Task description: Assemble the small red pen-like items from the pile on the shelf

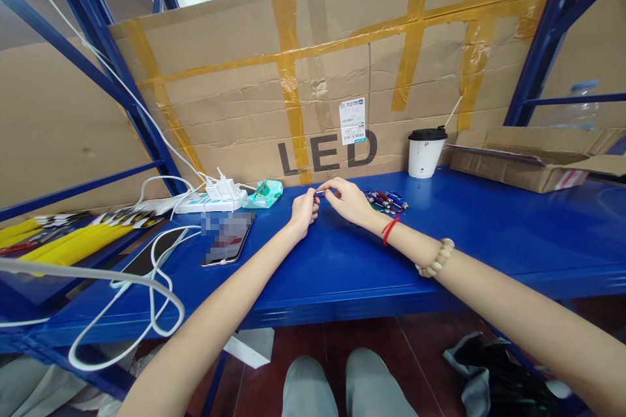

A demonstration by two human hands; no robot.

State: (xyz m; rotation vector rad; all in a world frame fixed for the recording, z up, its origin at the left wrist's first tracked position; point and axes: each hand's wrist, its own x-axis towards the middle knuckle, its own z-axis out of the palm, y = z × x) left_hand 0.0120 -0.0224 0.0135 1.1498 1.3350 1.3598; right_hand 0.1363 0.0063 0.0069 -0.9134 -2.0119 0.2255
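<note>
Both hands meet above the blue shelf surface (342, 267), near its middle. My left hand (305, 212) is closed, its thumb and finger pinching one end of a small, thin dark item (320, 194). The fingers of my right hand (346, 201) are bent round the other end of that same item. What it is cannot be made out. Just right of my right hand, partly behind it, lies a small pile of shiny metallic pieces (388, 202) in red, blue, green and purple.
A white cup (426, 155) with a black lid and an open cardboard box (521, 159) stand at the back right. Leftward are a phone (229, 238), a power strip (215, 199), a green packet (265, 194), loose white cables (152, 287) and yellow packages (83, 244).
</note>
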